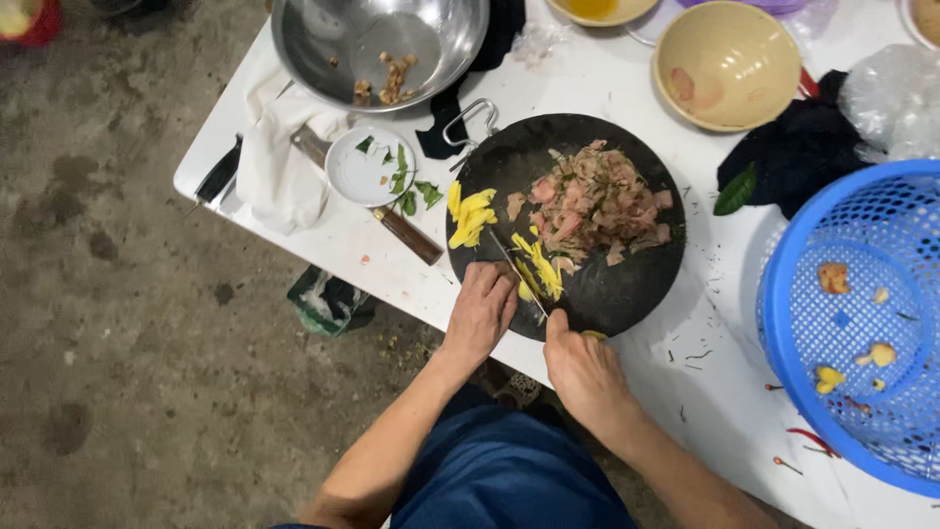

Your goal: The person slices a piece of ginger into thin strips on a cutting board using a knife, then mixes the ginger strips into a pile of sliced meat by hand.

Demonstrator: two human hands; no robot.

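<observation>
Right now I am keeping my left hand (pixel 480 313) curled, fingertips pressing down on yellow strips (pixel 537 269) at the near edge of the round black cutting board (pixel 627 284). My right hand (pixel 583 367) is clenching around the handle of a thin knife (pixel 517 266); the handle itself is hiding inside my fist, and the blade is running up and away between both hands, lying against the yellow strips. A second pile of yellow strips (pixel 470 217) is sitting just beyond my left fingertips, near the board's far-left rim. Chopped pink meat (pixel 592 206) is lying further out, past the blade tip, in the board's middle. Beyond my left hand a small white dish (pixel 364 168) with green leaf bits is resting on the white table (pixel 705 343), with a steel bowl (pixel 377 44) further still. Well off to my right hand's side a blue basket (pixel 862 323) is standing.
</observation>
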